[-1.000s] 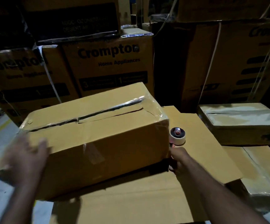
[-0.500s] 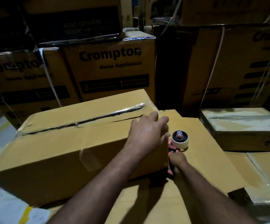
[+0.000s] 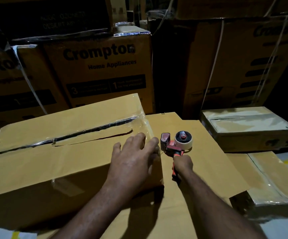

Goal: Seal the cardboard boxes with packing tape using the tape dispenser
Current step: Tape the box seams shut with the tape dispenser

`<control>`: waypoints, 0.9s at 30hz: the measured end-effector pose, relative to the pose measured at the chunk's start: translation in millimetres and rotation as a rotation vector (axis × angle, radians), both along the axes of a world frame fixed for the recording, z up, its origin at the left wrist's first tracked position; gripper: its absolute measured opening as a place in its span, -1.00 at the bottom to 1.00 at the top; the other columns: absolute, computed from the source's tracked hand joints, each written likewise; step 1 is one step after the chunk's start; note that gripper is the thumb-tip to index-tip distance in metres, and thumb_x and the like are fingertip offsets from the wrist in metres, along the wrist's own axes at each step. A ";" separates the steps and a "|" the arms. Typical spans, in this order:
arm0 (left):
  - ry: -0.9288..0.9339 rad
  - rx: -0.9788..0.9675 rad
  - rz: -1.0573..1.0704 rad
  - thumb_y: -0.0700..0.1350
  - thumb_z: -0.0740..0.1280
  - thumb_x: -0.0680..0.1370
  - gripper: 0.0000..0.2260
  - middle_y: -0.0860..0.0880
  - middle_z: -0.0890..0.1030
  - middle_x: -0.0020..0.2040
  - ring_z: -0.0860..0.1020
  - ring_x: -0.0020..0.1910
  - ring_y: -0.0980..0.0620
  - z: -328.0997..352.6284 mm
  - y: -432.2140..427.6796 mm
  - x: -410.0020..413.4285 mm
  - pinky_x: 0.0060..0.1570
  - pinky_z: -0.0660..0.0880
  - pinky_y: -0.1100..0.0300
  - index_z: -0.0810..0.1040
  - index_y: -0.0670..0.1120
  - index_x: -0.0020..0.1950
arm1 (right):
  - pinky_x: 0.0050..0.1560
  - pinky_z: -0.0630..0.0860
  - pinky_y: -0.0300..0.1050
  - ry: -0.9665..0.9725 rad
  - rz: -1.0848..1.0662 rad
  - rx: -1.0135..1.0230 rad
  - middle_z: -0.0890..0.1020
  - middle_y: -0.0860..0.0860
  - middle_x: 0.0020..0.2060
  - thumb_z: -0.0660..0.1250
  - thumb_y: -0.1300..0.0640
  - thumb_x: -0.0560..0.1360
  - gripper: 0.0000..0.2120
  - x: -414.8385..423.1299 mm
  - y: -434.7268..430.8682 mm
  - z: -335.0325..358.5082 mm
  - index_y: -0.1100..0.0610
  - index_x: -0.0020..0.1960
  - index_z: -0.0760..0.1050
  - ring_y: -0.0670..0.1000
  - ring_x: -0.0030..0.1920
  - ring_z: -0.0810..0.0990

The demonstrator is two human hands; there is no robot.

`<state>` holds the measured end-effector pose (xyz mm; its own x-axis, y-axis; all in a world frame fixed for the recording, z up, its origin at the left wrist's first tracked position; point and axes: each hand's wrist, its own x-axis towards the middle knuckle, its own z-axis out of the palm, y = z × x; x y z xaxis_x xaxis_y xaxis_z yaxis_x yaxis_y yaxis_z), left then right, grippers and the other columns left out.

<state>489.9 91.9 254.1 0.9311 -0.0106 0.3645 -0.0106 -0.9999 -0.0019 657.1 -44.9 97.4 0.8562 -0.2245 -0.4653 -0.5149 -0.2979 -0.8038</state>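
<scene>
A large brown cardboard box (image 3: 57, 152) lies in front of me, with clear tape along its top seam and down its right end. My left hand (image 3: 134, 159) presses flat on the box's near right corner, fingers spread over the tape there. My right hand (image 3: 183, 164) grips the red handle of the tape dispenser (image 3: 176, 144), which sits just right of that corner with its tape roll facing up. A thin strip of tape seems to run from the dispenser to the box edge.
The box rests on a flat cardboard sheet (image 3: 200, 169). A smaller taped box (image 3: 246, 130) sits to the right, another taped one (image 3: 274, 183) nearer. Stacked printed cartons (image 3: 98, 69) form a wall behind. Pale floor shows at bottom left and right.
My left hand crossed from the box's left end to its right corner and now lies flat there. The dispenser came up beside the corner, its head now in view.
</scene>
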 end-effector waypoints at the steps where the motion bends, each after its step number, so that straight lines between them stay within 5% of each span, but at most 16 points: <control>1: -0.003 0.005 0.028 0.28 0.19 0.58 -0.53 -0.06 0.39 0.44 0.41 0.42 -0.08 -2.2 -5.8 1.9 0.35 0.34 -0.30 0.25 0.19 0.46 | -0.63 0.35 -0.26 -0.007 0.001 -0.005 0.63 0.20 -0.23 0.20 0.11 0.57 -0.77 0.9 0.1 0.5 0.26 -0.02 0.53 0.14 -0.38 0.57; 3: -0.023 0.014 0.093 0.40 0.14 0.53 -0.49 -0.06 0.47 0.34 0.48 0.32 -0.08 -6.1 -18.8 11.2 0.28 0.35 -0.37 0.39 0.15 0.36 | -0.60 0.37 -0.24 0.004 0.018 -0.021 0.63 0.20 -0.23 0.21 0.10 0.57 -0.78 -0.4 -1.3 2.4 0.25 -0.02 0.52 0.14 -0.38 0.57; 6: -0.126 -0.023 0.112 0.27 0.28 0.53 -0.60 -0.09 0.54 0.22 0.56 0.20 -0.09 -15.0 -27.5 26.1 0.24 0.41 -0.36 0.50 0.03 0.21 | -0.59 0.41 -0.21 -0.002 -0.012 -0.016 0.64 0.19 -0.27 0.20 0.07 0.56 -0.73 -3.3 -5.5 -0.8 0.25 -0.06 0.54 0.15 -0.38 0.59; 10: -0.331 -0.067 0.072 0.13 0.30 0.51 -0.72 -0.05 0.58 0.02 0.58 -0.06 -0.06 -18.0 -9.9 25.0 0.06 0.53 -0.09 0.48 -0.06 0.03 | -0.57 0.46 -0.10 0.005 -0.009 0.056 0.65 0.17 -0.33 0.23 0.03 0.48 -0.70 -4.3 -14.7 -8.2 0.26 -0.11 0.57 0.14 -0.43 0.57; 14: -0.421 -0.032 0.053 0.11 0.40 0.46 -0.70 -0.04 0.59 -0.16 0.57 -0.26 -0.05 -22.0 21.2 24.7 -0.20 0.43 0.14 0.50 -0.09 0.00 | -0.49 0.46 -0.09 -0.026 0.092 0.075 0.63 0.13 -0.46 0.34 0.09 0.39 -0.73 -10.9 -36.5 1.5 0.32 -0.16 0.61 0.11 -0.50 0.54; 23: -0.569 -0.033 0.052 0.10 0.31 0.44 -0.65 -0.08 0.60 -0.25 0.59 -0.34 -0.10 -16.1 61.2 24.1 -0.24 0.50 0.06 0.53 -0.13 0.07 | -0.41 0.56 -0.04 -0.004 0.353 0.019 0.68 0.21 -0.36 0.54 -0.02 0.34 -0.59 -12.3 -53.7 4.1 0.32 -0.12 0.58 0.13 -0.47 0.60; 27: -0.586 -0.007 0.096 0.08 0.31 0.41 -0.68 -0.07 0.57 -0.29 0.56 -0.37 -0.10 -12.9 59.3 32.2 -0.24 0.46 0.04 0.52 -0.11 0.03 | -0.40 0.54 -0.04 -0.070 0.410 -0.059 0.65 0.13 -0.42 0.50 -0.08 0.30 -0.67 -23.9 -53.9 5.0 0.18 -0.33 0.53 0.08 -0.48 0.58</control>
<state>522.2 151.2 241.2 0.5713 0.0681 0.8179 0.0808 -0.9964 0.0265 633.2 -98.8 102.4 0.9092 0.1175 -0.3994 -0.2887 -0.5132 -0.8082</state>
